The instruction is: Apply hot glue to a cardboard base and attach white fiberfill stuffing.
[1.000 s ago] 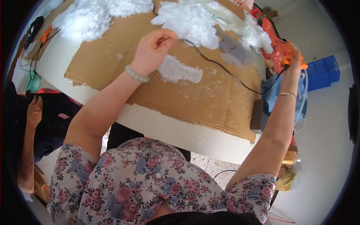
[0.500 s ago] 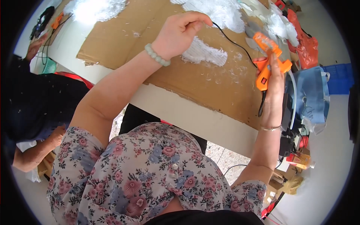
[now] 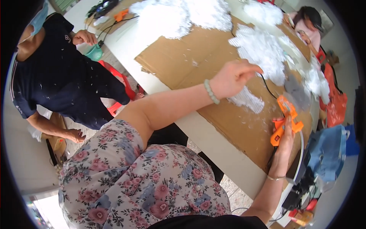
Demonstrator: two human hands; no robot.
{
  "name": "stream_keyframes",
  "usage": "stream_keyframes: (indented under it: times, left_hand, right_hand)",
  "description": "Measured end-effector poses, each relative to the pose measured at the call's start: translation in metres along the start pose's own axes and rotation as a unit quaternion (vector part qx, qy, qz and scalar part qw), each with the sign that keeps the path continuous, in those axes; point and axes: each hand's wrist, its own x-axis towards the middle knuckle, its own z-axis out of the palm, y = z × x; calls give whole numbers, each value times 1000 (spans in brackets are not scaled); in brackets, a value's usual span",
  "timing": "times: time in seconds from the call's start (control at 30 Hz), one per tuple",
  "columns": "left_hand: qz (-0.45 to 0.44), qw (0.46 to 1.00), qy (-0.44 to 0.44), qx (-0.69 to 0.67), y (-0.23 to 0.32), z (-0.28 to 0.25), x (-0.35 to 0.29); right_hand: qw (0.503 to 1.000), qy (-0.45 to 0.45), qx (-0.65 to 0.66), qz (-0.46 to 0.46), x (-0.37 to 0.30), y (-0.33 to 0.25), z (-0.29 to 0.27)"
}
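Note:
My right hand (image 3: 288, 139) is wrapped round an orange glue gun (image 3: 281, 134), held over the right part of a brown cardboard sheet (image 3: 213, 108). A whitish glue stick (image 3: 302, 152) trails from the gun's back. My left hand (image 3: 234, 79), with a pale green bead bracelet (image 3: 211, 91), is closed above the cardboard. Its fingertips pinch a thin black cord (image 3: 270, 91) that runs toward the gun. Just below this hand lies a small white feathery piece (image 3: 248, 101). A larger white feathery piece (image 3: 263, 53) lies farther back.
White fluffy heaps (image 3: 164, 19) cover the table's far side. At the left stands a person in dark clothes (image 3: 65, 72), near a red stool (image 3: 124, 82). Another person (image 3: 309, 28) sits at the far right. A blue bag (image 3: 328, 149) and red plastic bag (image 3: 335, 99) hang at the right.
The view has swung left, so table and hands appear farther right and lower, and both people come more into sight. Both hands keep their holds on the cord and glue gun.

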Motion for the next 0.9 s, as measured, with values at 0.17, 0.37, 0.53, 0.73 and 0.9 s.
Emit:
stream_keyframes:
  times: [0.17,0.37,0.53,0.73,0.9]
  left_hand:
    - [36,998,-51,-4,-4,2,1]
    - [19,997,-74,-4,-6,1,-2]
    - [83,973,-187,107,10,4,-1]
    - [260,913,-210,232,20,24,-11]
    - [296,879,-241,286,20,31,-13]
  right_hand:
    - [999,32,2,1,0,-1,2]
    - [999,-17,-36,32,-2,-13,8]
    - [1000,-26,-5,17,-1,-9,4]
    - [999,-40,1,31,-4,-11,2]
    - [998,-50,6,28,-4,-10,2]
